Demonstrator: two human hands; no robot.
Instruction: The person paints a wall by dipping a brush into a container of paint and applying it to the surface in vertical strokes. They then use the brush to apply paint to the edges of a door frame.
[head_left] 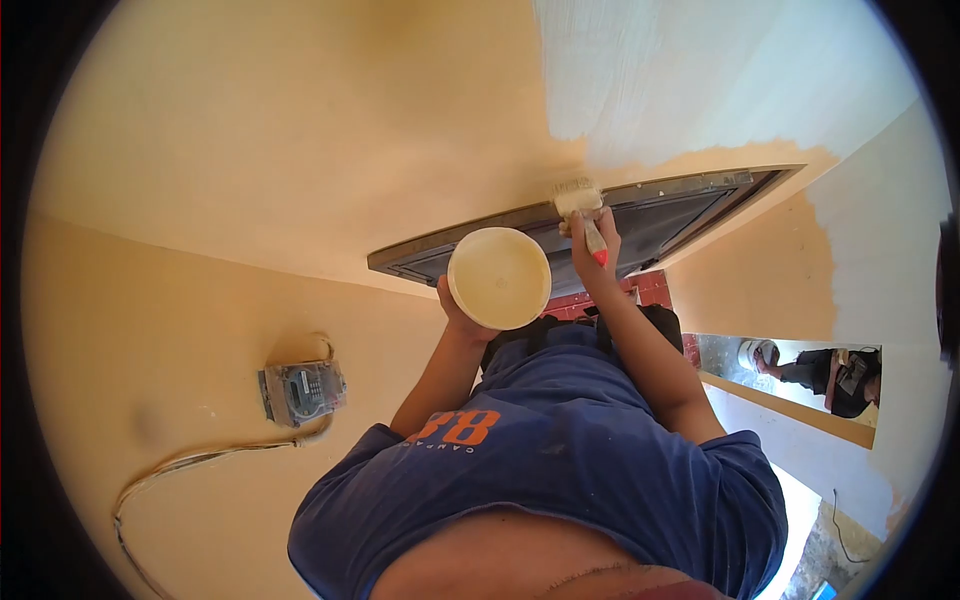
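My left hand [460, 312] is wrapped round the side of a round white tub [500, 278] holding cream-coloured paint; most of its fingers are hidden behind the tub. In my right hand [596, 245] is a paintbrush [578, 198] with a pale, paint-coated head and a red-tipped handle. The bristles are right at the yellowish wall [400, 130], by the upper edge of a dark door frame [690, 184]. Above and to the right of the brush, a broad white patch [680, 80] with streaky edges covers part of the wall.
On the left wall sits an electric meter box [303, 392] with cables [200, 458] running down from it. A dark door [660, 225] and red floor tiles [652, 288] lie below the brush. At right, through an opening, a person [845, 380] is beside a white bucket [752, 354].
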